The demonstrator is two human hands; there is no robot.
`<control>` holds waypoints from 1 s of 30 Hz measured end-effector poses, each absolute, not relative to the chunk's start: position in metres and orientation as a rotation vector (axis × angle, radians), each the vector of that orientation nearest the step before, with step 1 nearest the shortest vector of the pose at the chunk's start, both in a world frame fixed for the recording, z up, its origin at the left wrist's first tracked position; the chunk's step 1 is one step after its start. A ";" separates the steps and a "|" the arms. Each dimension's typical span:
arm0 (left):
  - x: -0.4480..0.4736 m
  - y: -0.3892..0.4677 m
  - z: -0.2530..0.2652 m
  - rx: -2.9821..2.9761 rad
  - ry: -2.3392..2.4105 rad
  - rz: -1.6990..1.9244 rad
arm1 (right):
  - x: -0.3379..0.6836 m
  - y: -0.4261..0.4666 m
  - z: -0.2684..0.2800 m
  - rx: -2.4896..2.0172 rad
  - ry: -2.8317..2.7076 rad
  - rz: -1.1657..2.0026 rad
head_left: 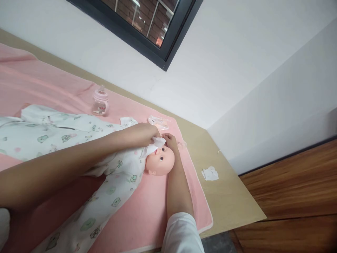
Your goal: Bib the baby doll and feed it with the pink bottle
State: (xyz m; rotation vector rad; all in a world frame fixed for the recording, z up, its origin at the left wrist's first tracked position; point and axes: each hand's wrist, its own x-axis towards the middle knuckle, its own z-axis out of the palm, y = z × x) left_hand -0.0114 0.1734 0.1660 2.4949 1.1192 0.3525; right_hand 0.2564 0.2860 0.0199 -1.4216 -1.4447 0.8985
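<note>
A baby doll (pixel 163 163) in a white printed outfit (pixel 116 189) lies on its back, its bald head toward the right. Coming in from the left, my left hand (pixel 146 134) is closed on a white tissue (pixel 159 142) and holds it against the doll's face by the mouth. My right hand (pixel 170 140) reaches around the top of the head. Its fingers are bent against the far side of the head, by the cheek. The tissue and my left hand hide part of the doll's lower face.
A pink blanket (pixel 155 207) covers much of the table (pixel 237 200). A baby bottle (pixel 100 102) stands behind the doll. Near the head lie a clear plastic packet (pixel 158 122) and a small clear item (pixel 182 144). A crumpled tissue (pixel 210 173) rests on the bare tabletop at right.
</note>
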 end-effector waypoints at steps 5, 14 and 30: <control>-0.014 0.175 0.165 2.525 1.094 0.414 | 0.255 0.284 0.023 -1.460 -1.465 0.851; -0.015 0.175 0.165 2.591 1.187 0.386 | 0.251 0.277 0.028 -1.459 -1.470 0.850; -0.034 0.183 0.168 2.656 1.229 0.944 | 0.236 0.265 0.101 -1.451 -1.761 0.730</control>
